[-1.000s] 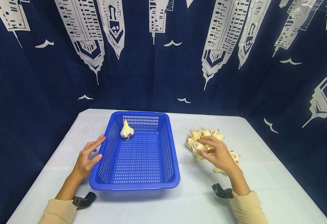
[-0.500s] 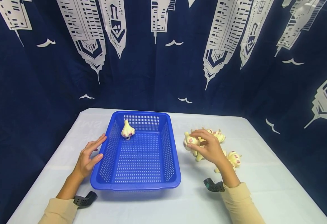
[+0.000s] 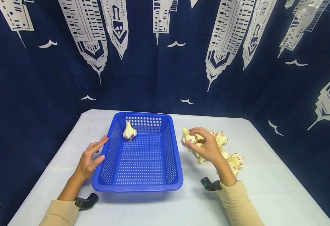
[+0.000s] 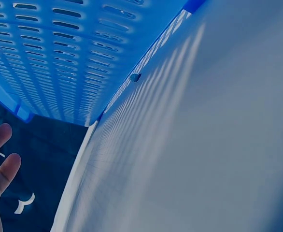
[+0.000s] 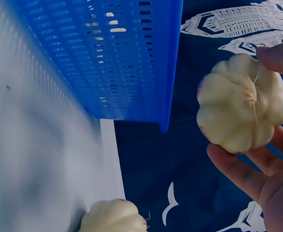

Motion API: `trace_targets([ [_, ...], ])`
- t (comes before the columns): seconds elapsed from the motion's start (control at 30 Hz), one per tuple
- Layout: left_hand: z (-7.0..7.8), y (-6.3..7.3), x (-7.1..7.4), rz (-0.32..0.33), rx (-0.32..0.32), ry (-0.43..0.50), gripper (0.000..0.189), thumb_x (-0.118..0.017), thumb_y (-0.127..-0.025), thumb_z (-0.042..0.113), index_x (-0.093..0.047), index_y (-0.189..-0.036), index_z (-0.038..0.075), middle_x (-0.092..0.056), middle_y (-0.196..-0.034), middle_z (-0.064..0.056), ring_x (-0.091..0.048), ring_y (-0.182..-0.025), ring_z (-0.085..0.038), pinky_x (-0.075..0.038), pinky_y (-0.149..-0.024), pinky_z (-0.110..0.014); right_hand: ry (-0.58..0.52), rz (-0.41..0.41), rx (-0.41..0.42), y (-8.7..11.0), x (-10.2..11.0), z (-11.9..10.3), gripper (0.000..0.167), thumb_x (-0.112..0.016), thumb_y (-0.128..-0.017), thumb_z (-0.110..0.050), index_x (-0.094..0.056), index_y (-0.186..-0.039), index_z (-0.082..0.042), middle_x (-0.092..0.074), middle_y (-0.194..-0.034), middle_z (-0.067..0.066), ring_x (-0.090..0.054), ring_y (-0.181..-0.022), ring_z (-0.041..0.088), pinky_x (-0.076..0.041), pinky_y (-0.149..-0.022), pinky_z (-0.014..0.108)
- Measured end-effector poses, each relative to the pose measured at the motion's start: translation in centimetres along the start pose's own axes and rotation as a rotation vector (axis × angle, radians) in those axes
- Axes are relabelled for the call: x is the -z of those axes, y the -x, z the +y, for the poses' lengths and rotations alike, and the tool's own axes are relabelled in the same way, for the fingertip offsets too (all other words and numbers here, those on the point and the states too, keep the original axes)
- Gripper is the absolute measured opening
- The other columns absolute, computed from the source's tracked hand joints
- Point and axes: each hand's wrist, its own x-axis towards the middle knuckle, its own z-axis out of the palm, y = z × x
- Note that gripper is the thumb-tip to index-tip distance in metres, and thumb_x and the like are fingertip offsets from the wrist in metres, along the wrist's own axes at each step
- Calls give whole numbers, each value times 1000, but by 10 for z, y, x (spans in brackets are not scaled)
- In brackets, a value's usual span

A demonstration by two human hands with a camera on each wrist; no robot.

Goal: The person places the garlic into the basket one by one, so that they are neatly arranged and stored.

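Above a white table (image 3: pixel 269 188), centre right, the right hand (image 3: pixel 209 148) pinches a cream-and-purple garlic bulb (image 3: pixel 188 137) just right of a blue plastic basket (image 3: pixel 139 188). Its left rim is touched by the left hand (image 3: pixel 89 160), fingers (image 3: pixel 97 145) extended.

The left fingers (image 3: pixel 97 145) and right fingers (image 3: pixel 201 131) are bare. The left arm wears a light tan cloth sleeve (image 3: pixel 61 212) and a bent black wrist gadget with tiny holes (image 3: pixel 86 201). The right arm has a matching tan cloth sleeve (image 3: pixel 239 201) and another bent black gadget with a little green patch (image 3: pixel 210 184).
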Motion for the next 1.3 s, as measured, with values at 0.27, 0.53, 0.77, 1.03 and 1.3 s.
trace_targets([
  [0.27, 2, -1, 2, -22, 0, -3, 61, -54, -76, 10, -57, -136, -3, -50, -145, -16, -51, -111, -15, -40, -77, -33, -57, 29, -118, -5, -13, 24, 42, -80, -74, 8, -63, -113, 6, -63, -127, 22, -59, -117, 35, -53, -80, 23],
  [0.53, 3, -1, 1, -22, -5, -7, 61, -53, -76, 9, -57, -136, -3, -50, -145, -16, -51, -112, -12, -40, -77, -32, -137, 43, -137, -17, -12, -13, 50, -74, -77, 10, -55, -124, 16, -60, -124, 32, -58, -115, 46, -54, -85, 40],
  [0.77, 3, -2, 1, -4, -17, 5, 62, -54, -74, 9, -58, -134, -4, -51, -143, -18, -52, -111, -12, -39, -77, -28, -177, 42, -180, -21, -23, 3, 49, -74, -79, 8, -56, -124, 14, -62, -120, 29, -60, -108, 37, -54, -84, 34],
  [1.03, 2, -1, 1, -10, -6, 6, 62, -54, -74, 9, -58, -134, -4, -51, -143, -18, -51, -112, -11, -39, -77, -29, -151, 21, -183, -25, -31, 19, 60, -82, -76, -6, -57, -130, 3, -62, -126, 19, -59, -112, 29, -53, -89, 41],
  [1.3, 3, -2, 1, -9, -14, 3, 62, -55, -73, 9, -58, -134, -4, -51, -143, -18, -52, -110, -16, -40, -77, -30, -149, -42, -176, -33, -31, 5, 70, -82, -72, 3, -51, -135, 10, -58, -127, 25, -57, -116, 37, -53, -88, 46],
])
